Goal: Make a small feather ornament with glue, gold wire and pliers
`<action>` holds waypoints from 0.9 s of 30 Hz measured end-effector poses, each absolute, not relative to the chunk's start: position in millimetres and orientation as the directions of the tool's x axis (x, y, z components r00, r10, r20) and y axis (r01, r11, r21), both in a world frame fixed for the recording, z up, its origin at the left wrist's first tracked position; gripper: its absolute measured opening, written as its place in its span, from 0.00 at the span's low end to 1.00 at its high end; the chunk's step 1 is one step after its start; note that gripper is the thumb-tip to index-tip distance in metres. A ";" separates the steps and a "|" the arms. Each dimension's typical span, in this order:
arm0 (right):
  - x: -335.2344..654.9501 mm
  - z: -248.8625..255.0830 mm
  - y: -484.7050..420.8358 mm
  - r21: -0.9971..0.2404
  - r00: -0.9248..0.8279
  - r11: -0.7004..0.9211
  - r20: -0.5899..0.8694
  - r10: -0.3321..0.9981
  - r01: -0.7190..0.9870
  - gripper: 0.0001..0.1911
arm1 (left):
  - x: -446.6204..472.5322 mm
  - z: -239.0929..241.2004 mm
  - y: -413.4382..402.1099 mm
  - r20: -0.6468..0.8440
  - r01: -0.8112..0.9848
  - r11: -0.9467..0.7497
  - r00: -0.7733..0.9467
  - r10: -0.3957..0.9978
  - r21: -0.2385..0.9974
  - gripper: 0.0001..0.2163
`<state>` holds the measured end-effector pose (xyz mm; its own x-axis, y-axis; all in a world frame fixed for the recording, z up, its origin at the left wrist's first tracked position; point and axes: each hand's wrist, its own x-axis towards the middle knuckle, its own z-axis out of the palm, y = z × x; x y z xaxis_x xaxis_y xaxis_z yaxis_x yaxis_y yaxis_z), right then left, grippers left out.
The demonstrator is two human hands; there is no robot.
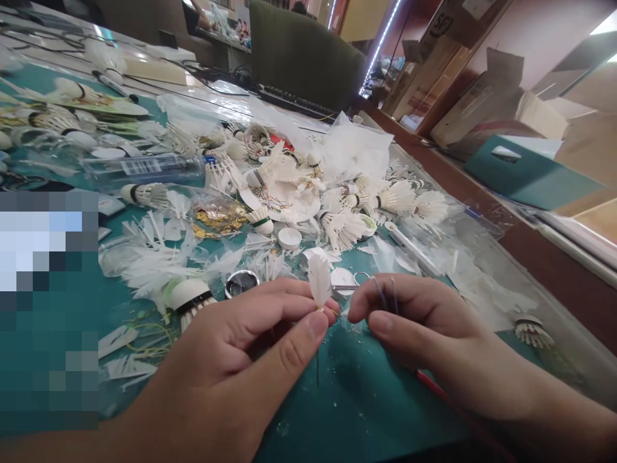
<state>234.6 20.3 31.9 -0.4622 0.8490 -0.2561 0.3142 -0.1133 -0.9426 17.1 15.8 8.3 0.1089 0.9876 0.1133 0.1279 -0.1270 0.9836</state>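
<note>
Left hand (216,360) pinches the white feather (319,280) upright above the green mat (337,411), right hand (434,328) just beside it, whether gripping anything cannot be told; likely risk: too loose a pinch could let the feather twist or slip

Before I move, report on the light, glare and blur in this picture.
Head view: a glaring LED strip upper centre; a soft shadow on the green mat below the right hand; the white feather reads fairly clearly, the background softer; the whole scene tilts; a pixelated patch hides part of the left edge.
</note>
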 end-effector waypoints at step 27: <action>223.2 21.1 23.8 -0.923 -0.391 -0.317 -0.380 0.838 0.216 0.19 | 8.0 -10.3 2.6 0.170 0.059 -0.193 0.269 0.948 0.980 0.13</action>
<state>223.2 23.8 21.1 -0.3913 0.8384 -0.3795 0.2164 -0.3170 -0.9234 8.0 2.6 -10.3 0.2694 0.9479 0.1702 0.0588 -0.1926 0.9795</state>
